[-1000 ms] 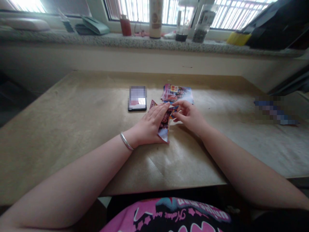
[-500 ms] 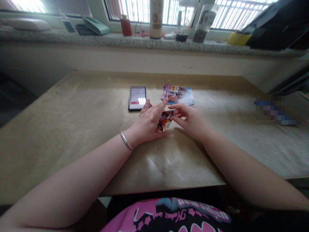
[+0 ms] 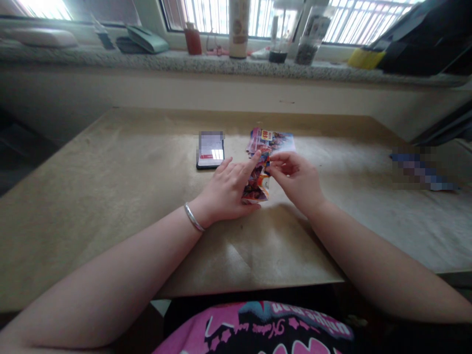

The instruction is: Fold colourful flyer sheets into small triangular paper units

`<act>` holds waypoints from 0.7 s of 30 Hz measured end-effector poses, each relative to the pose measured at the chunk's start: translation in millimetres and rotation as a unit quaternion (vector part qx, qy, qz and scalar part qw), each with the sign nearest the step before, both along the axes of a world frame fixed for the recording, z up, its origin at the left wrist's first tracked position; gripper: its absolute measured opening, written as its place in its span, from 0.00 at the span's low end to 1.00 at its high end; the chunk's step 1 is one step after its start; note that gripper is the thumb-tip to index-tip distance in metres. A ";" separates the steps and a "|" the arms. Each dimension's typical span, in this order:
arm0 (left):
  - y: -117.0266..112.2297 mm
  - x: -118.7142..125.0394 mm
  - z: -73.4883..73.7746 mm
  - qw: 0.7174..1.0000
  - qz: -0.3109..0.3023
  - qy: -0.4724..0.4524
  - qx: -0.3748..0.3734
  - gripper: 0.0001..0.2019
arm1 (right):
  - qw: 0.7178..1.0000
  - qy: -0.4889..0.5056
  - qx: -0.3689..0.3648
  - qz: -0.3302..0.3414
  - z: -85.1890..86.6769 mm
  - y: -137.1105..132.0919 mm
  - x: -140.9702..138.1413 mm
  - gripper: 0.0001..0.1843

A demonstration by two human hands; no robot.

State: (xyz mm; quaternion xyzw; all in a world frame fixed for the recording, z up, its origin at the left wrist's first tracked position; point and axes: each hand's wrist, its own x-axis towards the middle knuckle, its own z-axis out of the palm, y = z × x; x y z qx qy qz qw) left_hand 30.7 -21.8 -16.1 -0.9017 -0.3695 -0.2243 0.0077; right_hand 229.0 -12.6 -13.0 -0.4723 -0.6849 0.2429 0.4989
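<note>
A colourful printed paper sheet (image 3: 255,187), with folds in it, lies on the table in front of me. My left hand (image 3: 229,189) rests flat over its left part, fingers stretched out and thumb apart, so that side of the paper is hidden. Between thumb and fingertips, my right hand (image 3: 297,179) pinches the sheet's right edge, which lifts a little off the table. Just beyond my hands sits a stack of glossy printed flyers (image 3: 278,142), one with a yellow price label.
A phone (image 3: 210,150) with a lit screen lies left of the stack on the table (image 3: 129,172). Far right is a blurred bluish item (image 3: 424,172). Along the granite windowsill (image 3: 206,63) stand bottles, a red container (image 3: 192,39) and a dark bag (image 3: 424,44).
My right hand has closed on the paper's edge and drawn it up and slightly right. More of the printed sheet shows. My left hand has shifted slightly.
</note>
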 end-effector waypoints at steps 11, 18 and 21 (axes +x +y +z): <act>5.9 -1.7 -3.7 0.997 0.012 -0.050 0.050 0.50 | 0.999 0.006 0.032 0.023 -4.2 3.5 3.1 0.05; 9.0 -2.0 -6.0 0.990 0.013 -0.117 0.082 0.45 | 0.994 0.058 0.034 0.089 -10.2 5.5 4.6 0.03; 10.0 -3.0 -6.5 0.985 0.011 -0.151 0.088 0.41 | 0.991 0.038 0.045 0.123 -11.6 4.3 5.6 0.12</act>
